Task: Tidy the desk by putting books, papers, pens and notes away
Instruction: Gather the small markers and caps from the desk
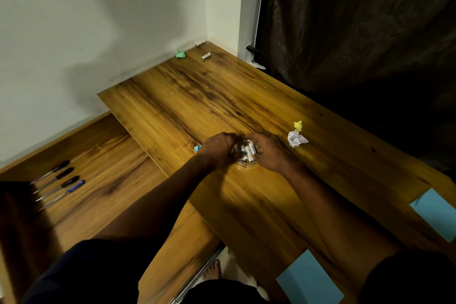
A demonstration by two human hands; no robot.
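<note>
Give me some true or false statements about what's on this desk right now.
1. The left hand and right hand are both at the glass dish. True.
2. Four pens lie on the lower surface at the left. True.
3. The green crumpled paper sits beside the hands. False: it lies far off by the wall.
4. The yellow crumpled paper lies left of the hands. False: it is to their right.

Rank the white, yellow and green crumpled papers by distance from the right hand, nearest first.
1. White crumpled paper, just right of the right hand.
2. Yellow crumpled paper, just beyond it.
3. Green crumpled paper, at the far wall.
</note>
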